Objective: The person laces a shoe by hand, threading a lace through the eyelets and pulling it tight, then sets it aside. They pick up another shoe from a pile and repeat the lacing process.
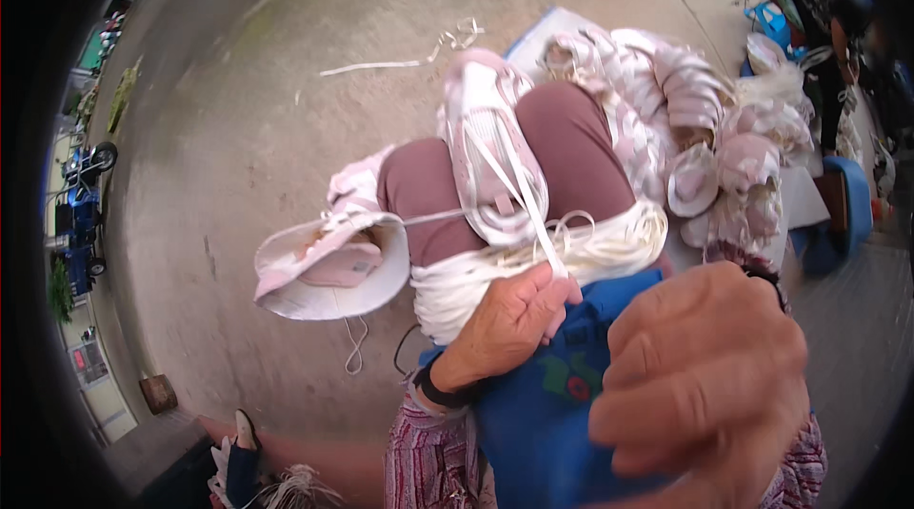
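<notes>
A pink and white shoe upper (pixel 495 152) lies on my lap between my knees, with laces across its front. From it a flat white shoelace (pixel 522 187) runs down to my left hand (pixel 509 319), whose thumb and fingers are closed on it. My right hand (pixel 700 376) is raised close to the camera, fingers curled in and slightly blurred; whatever it may hold is hidden. Across my lap, just below the shoe upper, rests a thick bundle of white shoelaces (pixel 447 295). Another pink and white shoe upper (pixel 328 271) sits beside my left knee, its opening turned toward me.
Nested pink and white shoe uppers (pixel 681 95) are piled on a white surface at my right. Past them stands a blue chair (pixel 850 204), with a person (pixel 843 52) near the rim. Loose laces (pixel 381 64) lie on the concrete floor ahead. Blue vehicles (pixel 84 209) are parked far left.
</notes>
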The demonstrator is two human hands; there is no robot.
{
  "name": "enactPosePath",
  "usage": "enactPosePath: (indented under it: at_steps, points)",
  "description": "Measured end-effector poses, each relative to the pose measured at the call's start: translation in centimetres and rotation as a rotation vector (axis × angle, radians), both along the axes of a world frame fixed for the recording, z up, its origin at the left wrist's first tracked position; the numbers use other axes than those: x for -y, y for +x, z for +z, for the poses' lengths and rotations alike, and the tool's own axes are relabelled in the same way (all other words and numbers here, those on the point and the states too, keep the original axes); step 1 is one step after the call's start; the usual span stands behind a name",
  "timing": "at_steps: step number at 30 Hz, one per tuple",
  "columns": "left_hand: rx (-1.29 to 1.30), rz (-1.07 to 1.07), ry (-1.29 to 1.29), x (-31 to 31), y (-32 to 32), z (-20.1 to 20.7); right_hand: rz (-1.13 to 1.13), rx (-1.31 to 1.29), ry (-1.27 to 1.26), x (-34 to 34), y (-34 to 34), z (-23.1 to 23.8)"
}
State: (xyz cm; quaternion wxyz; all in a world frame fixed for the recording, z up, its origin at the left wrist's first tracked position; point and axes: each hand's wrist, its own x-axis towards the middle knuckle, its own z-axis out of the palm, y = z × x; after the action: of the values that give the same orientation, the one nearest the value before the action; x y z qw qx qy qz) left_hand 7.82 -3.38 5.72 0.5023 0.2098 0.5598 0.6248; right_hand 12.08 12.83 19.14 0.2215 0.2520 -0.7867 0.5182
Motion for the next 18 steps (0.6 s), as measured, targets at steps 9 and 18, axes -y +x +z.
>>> enactPosePath:
  at_steps: [9, 18]
  points:
    - [0.051, -0.103, -0.121, 0.0, -0.4, 0.4, -0.143, 0.567, 0.416, 2.3, -5.1, 1.4]
    - [0.076, -0.222, 0.067, 0.8, -0.8, 1.7, -0.293, 0.669, 0.671, -1.9, -0.3, 2.3]
